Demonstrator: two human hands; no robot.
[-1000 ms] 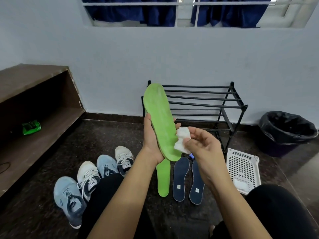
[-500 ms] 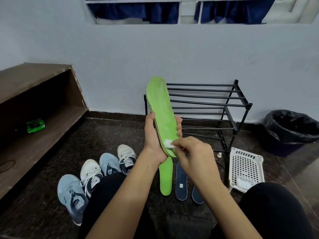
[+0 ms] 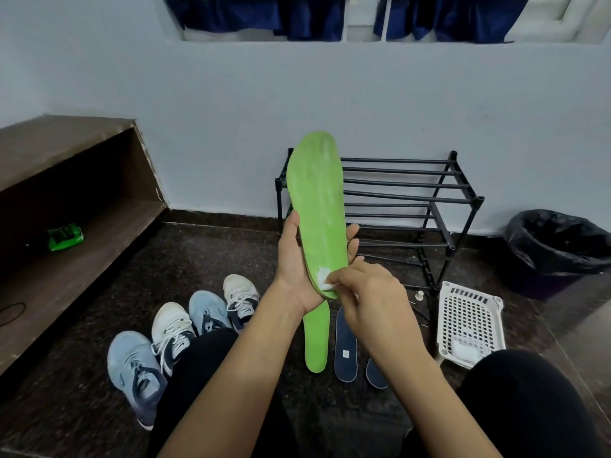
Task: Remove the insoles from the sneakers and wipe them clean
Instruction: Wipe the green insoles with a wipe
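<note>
My left hand [image 3: 297, 266] grips a green insole [image 3: 317, 200] upright by its lower half, toe end up. My right hand [image 3: 367, 292] pinches a small white wipe [image 3: 324, 280] against the insole's heel end. On the floor below lie a second green insole [image 3: 315, 345] and two dark blue insoles [image 3: 345, 352], one partly hidden by my right forearm. Several sneakers stand in a row at lower left: a light blue one [image 3: 135, 371], a white one [image 3: 172, 332], another blue one [image 3: 206, 312] and another white one [image 3: 241, 295].
A black metal shoe rack [image 3: 413, 200] stands against the wall behind the insole. A white perforated basket [image 3: 469, 322] sits on the floor at right, a black-lined bin [image 3: 555, 246] beyond it. A brown wooden shelf [image 3: 66, 200] with a green packet [image 3: 64, 236] runs along the left.
My right hand brought the wipe from beside the insole onto its heel end and now presses it there. The insole is held slightly more upright.
</note>
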